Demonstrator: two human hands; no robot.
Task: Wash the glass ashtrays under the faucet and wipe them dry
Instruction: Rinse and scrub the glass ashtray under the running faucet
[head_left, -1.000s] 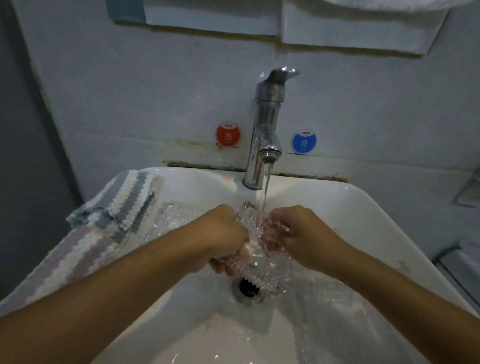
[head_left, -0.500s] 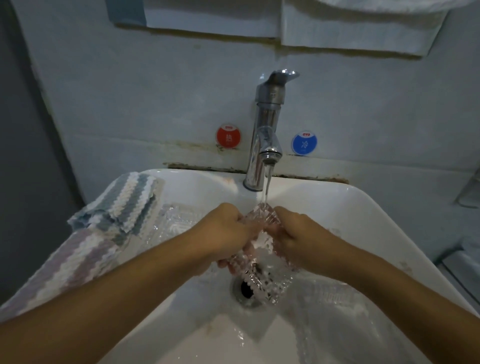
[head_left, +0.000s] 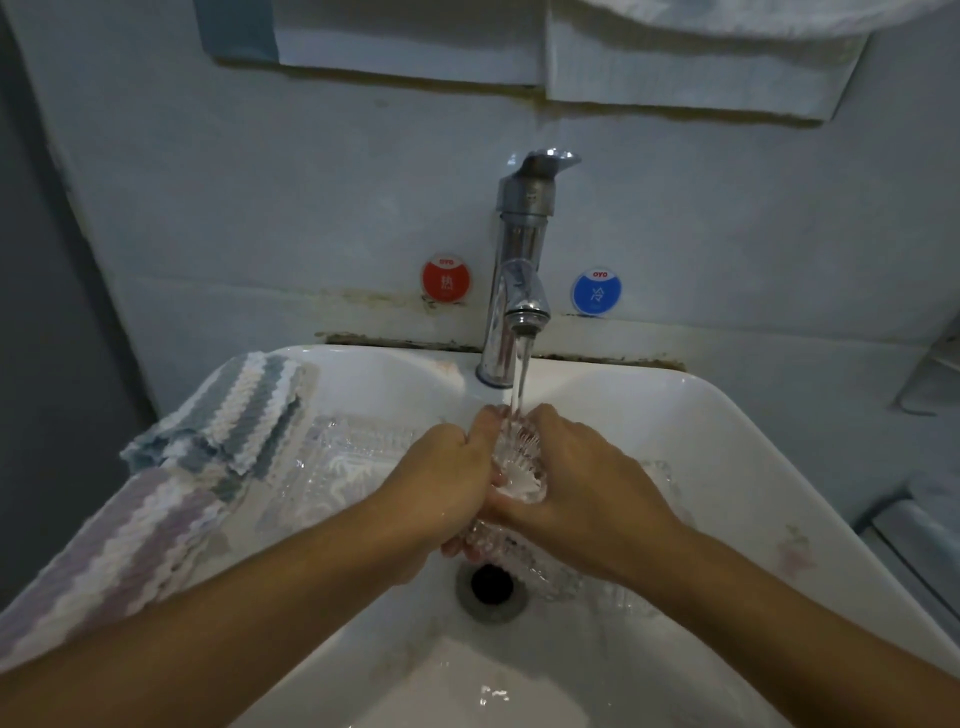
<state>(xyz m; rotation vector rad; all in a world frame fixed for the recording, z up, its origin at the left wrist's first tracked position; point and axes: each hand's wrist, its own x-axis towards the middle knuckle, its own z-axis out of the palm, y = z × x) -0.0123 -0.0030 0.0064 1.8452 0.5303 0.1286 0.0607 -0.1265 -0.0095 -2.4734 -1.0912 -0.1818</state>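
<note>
Clear cut-glass ashtray (head_left: 514, 457) – held on edge under chrome faucet (head_left: 517, 270) stream, above white ceramic sink (head_left: 727, 441) drain | left hand (head_left: 441, 483) grip curled round its left side | right hand (head_left: 587, 483) grip clasps right side | second clear glass ashtray (head_left: 343, 457) – on basin's left slope beside striped cloth (head_left: 234, 415)

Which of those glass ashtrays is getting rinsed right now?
The clear cut-glass ashtray held between both hands, directly under the running faucet stream. Another glass ashtray lies on the sink's left side, untouched.
</note>
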